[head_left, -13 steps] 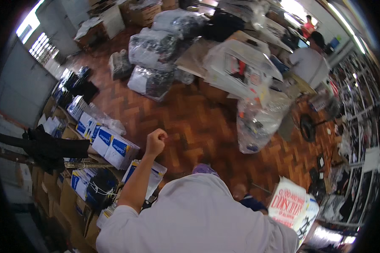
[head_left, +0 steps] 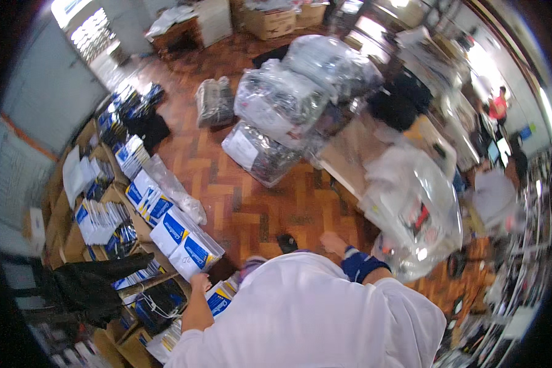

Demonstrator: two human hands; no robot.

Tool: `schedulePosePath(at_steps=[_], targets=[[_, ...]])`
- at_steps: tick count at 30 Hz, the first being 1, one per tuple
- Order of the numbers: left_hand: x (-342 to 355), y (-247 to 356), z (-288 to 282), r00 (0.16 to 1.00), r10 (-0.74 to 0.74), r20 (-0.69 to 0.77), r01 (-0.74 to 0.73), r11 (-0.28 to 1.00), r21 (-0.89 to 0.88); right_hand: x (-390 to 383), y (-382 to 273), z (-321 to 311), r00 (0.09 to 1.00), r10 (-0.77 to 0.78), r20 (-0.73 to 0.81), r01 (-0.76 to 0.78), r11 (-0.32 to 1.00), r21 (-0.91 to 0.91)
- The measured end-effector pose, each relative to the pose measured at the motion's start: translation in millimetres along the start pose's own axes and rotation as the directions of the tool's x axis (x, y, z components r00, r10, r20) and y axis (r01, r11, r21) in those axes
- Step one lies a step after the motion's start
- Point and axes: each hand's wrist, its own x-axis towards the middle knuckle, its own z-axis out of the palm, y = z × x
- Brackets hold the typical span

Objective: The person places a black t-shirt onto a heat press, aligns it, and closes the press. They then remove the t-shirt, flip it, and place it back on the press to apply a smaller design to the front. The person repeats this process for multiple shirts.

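My left hand (head_left: 200, 283) hangs low, fingers curled in, close to the lower edge of a stack of flat white packets with blue and yellow print (head_left: 187, 244). I see nothing in its curled fingers, and whether it touches the packets cannot be told. My right hand (head_left: 333, 244) is out in front of my body over the floor, with a dark blue band or cuff (head_left: 363, 265) around the wrist. It is smeared by motion, so its fingers do not show clearly. Nearest to it on the right is a large clear plastic bag (head_left: 438, 214).
Cardboard boxes (head_left: 56, 242) of packets line the left side, with black cloth (head_left: 83, 285) over some. Plastic-wrapped bundles (head_left: 282, 101) stand ahead on the herringbone wood floor (head_left: 227, 205). Crowded shelves (head_left: 533, 233) run along the right. One person in red (head_left: 498, 105) is far right.
The view has swung right. My left hand has lowered toward the packets. My right hand has come into sight. The white bag with red print by my right side is out of view.
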Motion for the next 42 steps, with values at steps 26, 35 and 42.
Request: schedulePosePath(at_steps=[26, 35, 42], targets=[[538.2, -288.2, -754.1, 0.9, -0.256, -0.354, -0.071, 0.714, -0.696, 812.1, 10.0, -405.5, 0.891, 0.259, 0.373, -0.373, 0.886, 0.275], [697.5, -416.5, -891.4, 0.907, -0.419, 0.039, 0.266, 0.5, -0.824, 1321.2, 46.9, -772.0, 0.768, 0.341, -0.542, -0.103, 0.901, 0.422], [836.3, -463.9, -1098.3, 0.885, -0.3, 0.357, 0.362, -0.04, -0.931, 1575.2, -47.6, -991.1, 0.836, 0.255, -0.486, 0.12, 0.779, 0.615]])
